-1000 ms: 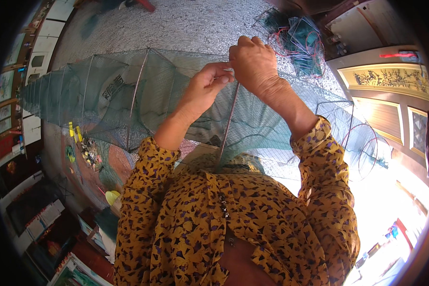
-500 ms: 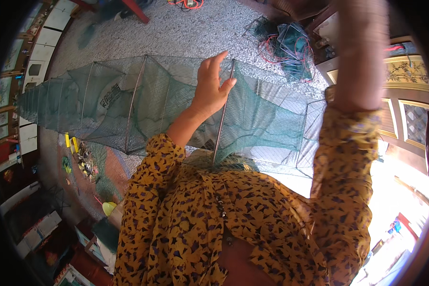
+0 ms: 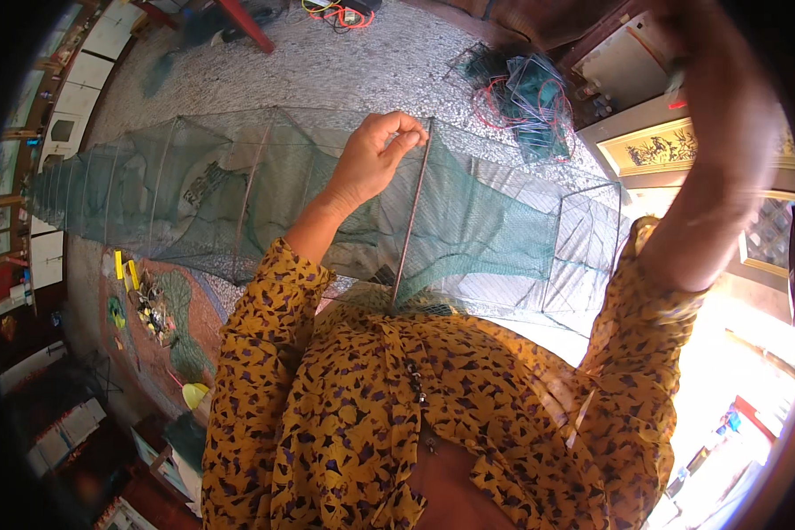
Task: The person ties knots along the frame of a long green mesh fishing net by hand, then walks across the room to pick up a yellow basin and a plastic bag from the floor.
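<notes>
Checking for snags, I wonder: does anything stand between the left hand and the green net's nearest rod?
Nothing visible does: the left hand is at the far end of the rod of the green net.

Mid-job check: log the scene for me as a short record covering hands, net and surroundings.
left hand: fingertips at the upper end of a rod; grip unclear
right hand: raised at upper right, blurred, apart from the net; contents unclear
net: green mesh, stretched left to right before the person
beyond net: net pile at right; orange cord farther left
</notes>
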### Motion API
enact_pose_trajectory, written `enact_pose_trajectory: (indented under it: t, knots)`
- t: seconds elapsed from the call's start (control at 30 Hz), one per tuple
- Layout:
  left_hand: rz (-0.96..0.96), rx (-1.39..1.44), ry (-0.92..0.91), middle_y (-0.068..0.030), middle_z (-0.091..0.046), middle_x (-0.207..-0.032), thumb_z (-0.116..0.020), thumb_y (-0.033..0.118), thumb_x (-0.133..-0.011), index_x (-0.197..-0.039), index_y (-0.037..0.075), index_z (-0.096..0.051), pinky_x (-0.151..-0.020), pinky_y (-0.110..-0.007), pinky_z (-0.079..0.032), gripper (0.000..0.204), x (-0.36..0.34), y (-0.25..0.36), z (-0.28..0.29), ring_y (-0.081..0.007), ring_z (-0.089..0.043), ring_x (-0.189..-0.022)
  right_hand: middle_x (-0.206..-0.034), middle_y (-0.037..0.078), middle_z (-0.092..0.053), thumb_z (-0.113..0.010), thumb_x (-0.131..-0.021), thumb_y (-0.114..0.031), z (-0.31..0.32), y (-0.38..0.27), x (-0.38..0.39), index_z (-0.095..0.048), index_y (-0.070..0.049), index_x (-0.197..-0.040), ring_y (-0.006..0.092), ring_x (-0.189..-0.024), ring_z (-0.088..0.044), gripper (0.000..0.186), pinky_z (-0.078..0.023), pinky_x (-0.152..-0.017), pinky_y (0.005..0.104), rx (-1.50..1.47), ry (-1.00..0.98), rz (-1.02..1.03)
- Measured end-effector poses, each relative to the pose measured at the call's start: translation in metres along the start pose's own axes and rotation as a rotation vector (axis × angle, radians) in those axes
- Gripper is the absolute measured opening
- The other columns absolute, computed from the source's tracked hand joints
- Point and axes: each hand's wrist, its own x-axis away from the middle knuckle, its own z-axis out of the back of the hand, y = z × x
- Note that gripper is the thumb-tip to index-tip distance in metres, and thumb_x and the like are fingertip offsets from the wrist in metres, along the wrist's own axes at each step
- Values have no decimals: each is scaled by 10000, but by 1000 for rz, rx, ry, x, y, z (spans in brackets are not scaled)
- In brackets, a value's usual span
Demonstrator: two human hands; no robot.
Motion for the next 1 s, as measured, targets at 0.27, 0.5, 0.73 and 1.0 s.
enact_pose_trajectory:
  t: [0.27,0.5,0.73,1.0]
  knots:
    - [-58,-236,-91,-84,-582,-933,-493,28,-874,-930,20,-536,-722,-301,-471,72,23,-7,-4,-226,-578,-832,-828,56,-581,-587,-782,-116,-89,111,107,-643,-150,-762,241,-828,-590,69,-503,-694,331,682,-387,-337]
    - [13,-230,-18,-93,-569,-928,-467,28,-892,-1027,7,-536,-687,-288,-470,153,27,-8,-12,-185,-583,-771,-803,7,-580,-633,-722,-78,-110,128,134,-657,-154,-721,204,-805,-563,80,-486,-685,323,859,-450,-272]
    - [225,-29,-30,-79,-590,-923,-473,11,-885,-1005,-6,-546,-692,-270,-468,141,27,-19,-16,-149,-584,-764,-810,56,-573,-630,-726,-77,-119,136,150,-635,-77,-759,275,-822,-550,34,-461,-701,350,485,-191,-490]
    - [406,459,57,-46,-593,-898,-497,0,-880,-1025,-22,-551,-730,-248,-478,156,29,-23,-18,-108,-573,-793,-887,81,-539,-690,-741,-137,-157,138,149,-638,-91,-897,195,-686,-527,171,-459,-616,304,395,107,-538]
